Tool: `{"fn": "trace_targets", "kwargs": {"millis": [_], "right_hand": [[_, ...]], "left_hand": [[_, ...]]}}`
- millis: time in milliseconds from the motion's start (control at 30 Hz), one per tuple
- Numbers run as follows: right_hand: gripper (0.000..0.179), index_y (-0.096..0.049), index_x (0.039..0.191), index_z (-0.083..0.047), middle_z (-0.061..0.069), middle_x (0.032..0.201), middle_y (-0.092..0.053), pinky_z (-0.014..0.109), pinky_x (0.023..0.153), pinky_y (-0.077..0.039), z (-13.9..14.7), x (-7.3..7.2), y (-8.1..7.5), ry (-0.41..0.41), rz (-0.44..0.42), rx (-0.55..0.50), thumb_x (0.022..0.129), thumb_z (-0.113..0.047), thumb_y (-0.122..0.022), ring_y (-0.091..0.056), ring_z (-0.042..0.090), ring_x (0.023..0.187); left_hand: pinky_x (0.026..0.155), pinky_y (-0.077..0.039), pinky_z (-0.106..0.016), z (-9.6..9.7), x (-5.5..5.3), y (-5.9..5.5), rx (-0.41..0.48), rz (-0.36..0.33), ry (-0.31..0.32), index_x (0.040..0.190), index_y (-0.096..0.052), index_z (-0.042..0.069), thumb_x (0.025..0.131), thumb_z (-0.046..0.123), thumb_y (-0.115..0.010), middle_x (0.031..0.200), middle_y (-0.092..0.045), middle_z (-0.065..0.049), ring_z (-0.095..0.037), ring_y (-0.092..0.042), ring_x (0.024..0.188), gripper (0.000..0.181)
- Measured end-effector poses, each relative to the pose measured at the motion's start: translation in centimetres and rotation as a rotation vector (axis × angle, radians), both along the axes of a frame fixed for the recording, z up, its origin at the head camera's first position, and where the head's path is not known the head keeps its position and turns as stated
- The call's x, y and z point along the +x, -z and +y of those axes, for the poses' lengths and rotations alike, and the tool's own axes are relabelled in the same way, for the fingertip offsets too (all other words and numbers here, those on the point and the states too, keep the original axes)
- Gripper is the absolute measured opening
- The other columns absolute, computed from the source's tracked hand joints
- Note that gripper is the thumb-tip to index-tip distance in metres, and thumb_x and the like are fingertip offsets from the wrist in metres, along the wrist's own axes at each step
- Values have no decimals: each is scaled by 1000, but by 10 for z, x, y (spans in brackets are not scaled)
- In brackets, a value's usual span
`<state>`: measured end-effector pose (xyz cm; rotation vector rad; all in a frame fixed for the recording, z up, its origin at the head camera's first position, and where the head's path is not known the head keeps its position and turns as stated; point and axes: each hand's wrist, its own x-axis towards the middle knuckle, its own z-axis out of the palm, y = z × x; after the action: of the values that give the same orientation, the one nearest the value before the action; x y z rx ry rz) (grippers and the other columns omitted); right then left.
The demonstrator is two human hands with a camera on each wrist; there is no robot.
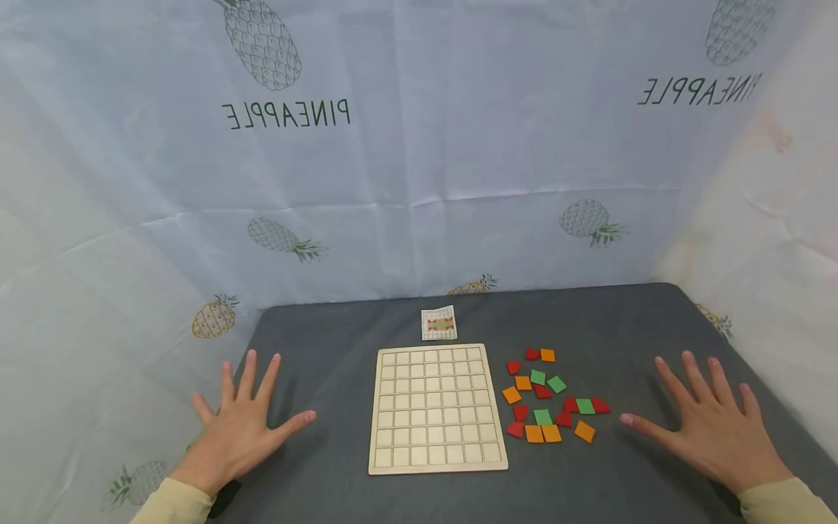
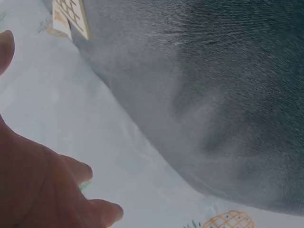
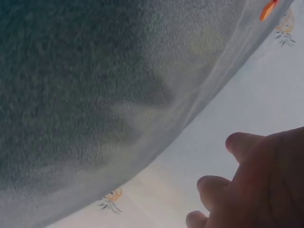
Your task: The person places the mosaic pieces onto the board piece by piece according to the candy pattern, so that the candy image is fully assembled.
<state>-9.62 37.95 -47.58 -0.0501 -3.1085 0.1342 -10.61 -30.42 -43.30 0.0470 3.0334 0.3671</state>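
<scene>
My left hand (image 1: 238, 429) is held palm down with its fingers spread, over the left side of the table and left of a pale wooden grid board (image 1: 427, 402). On the other side my right hand (image 1: 716, 429) is spread the same way, its thumb pointing toward loose tiles. Neither hand holds anything. Between the board and the right hand lie several flat pieces: orange squares such as one orange tile (image 1: 585, 431), green squares such as one green tile (image 1: 543, 417), and red rounded-edge pieces such as one red tile (image 1: 600, 406). The board's square cells hold no tiles.
Behind the board a small printed card (image 1: 439, 323) shows a red, orange and green pattern on a grid. The dark grey table (image 1: 340, 320) is bordered by a white curtain (image 1: 419, 160) printed with pineapples, at the back and both sides.
</scene>
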Motion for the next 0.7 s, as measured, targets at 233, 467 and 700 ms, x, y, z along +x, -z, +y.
{"fn": "trace_targets", "kwargs": {"millis": [233, 467, 700], "right_hand": [[122, -6, 174, -11, 34, 175, 10, 87, 115, -5, -3, -2, 1, -33, -36, -43, 93, -86, -57, 13, 62, 160], [105, -34, 168, -3, 40, 172, -19, 85, 111, -23, -12, -11, -3, -123, -65, -117, 97, -76, -63, -16, 64, 158], [80, -65, 143, 1, 36, 143, -61, 76, 97, -50, -24, -18, -5, -199, -38, -151, 94, -60, -79, -57, 60, 127]], "left_hand": [[113, -5, -94, 14, -3, -1, 45, 27, 29, 175, -2, 16, 97, 81, -58, 180, 9, -27, -65, 5, 162, 117], [100, -56, -68, 43, -12, 4, 80, 164, 71, 168, -33, 2, 103, 54, -72, 163, -47, -30, -51, -60, 137, 92], [67, -62, -33, 84, -26, 16, 475, 21, -53, 147, -65, 7, 101, 29, -79, 110, -80, -8, -15, -76, 79, 52]]}}
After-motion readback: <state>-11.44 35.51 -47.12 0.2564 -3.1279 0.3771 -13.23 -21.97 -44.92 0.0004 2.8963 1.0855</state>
